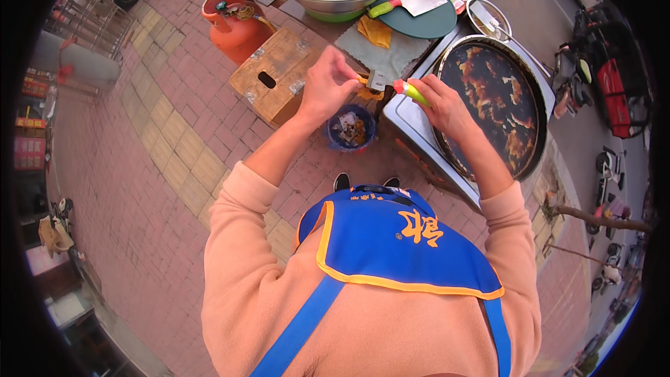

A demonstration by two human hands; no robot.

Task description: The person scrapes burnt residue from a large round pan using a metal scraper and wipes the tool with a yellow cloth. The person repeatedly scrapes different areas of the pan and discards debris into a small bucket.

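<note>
Head view: both my hands meet near the bin (372,126), with the scraper (379,81) between them. My left hand (324,88) is pinched on a small yellow piece (362,79), perhaps cloth, at the flat blade; my right hand (444,106) is wrapped around the green-and-red handle (417,93). I judge the step in hand to be wiping the blade, and the next move seems to call for a steady right grip while my left draws the yellow piece along the metal, thumb clear of the edge. Counting up: one scraper, one bin with scraps inside, one round black pan (499,126) with brown residue on the metal worktop (405,115) to my right. Ahead, one knife (422,1) lies on one green board (436,26), near one yellow cloth (375,31) and one steel bowl (335,5); leftward, one orange gas bottle (236,38) and one wooden box (283,63).
</note>
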